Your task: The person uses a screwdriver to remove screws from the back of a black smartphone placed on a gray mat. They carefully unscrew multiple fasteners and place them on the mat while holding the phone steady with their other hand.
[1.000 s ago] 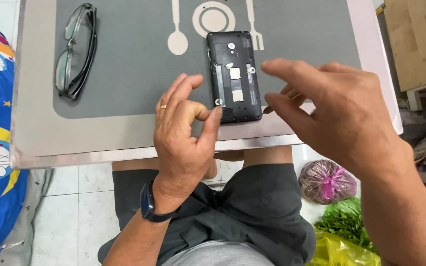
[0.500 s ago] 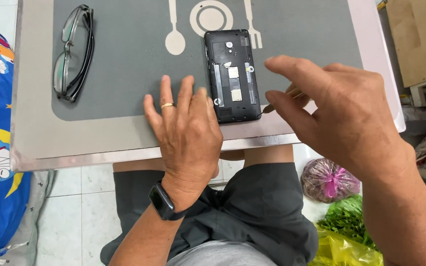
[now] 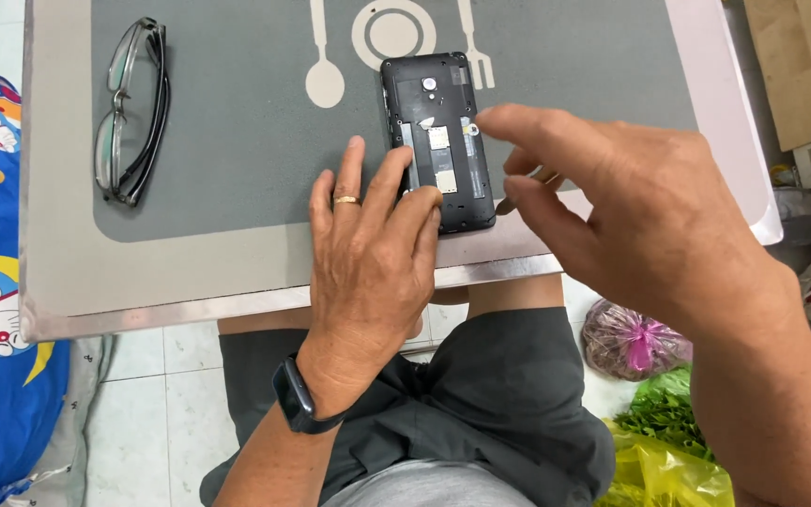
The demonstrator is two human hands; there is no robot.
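The left hand [image 3: 368,253] lies flat, fingers pressing the opened phone [image 3: 438,141] at frame centre. The right hand [image 3: 631,216] holds a thin tool [image 3: 518,192] beside it. Glasses [image 3: 129,113] lie upper left on the bench [image 3: 190,272].

1. The black back-opened phone [image 3: 438,141] lay on the grey printed placemat [image 3: 237,113].
2. The folded dark-framed glasses [image 3: 130,111] sat at its nine o'clock.
3. The left hand [image 3: 368,263] rested at its seven o'clock, the right hand [image 3: 631,207] at four.

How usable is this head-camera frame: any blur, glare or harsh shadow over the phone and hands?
Head view: light is even and soft, with only faint shadows under the left hand and right hand. The opened phone is sharp. The right hand, nearer the lens, looks slightly soft and oversized. The eyeglasses show mild reflection; the table's metal edge shines slightly.
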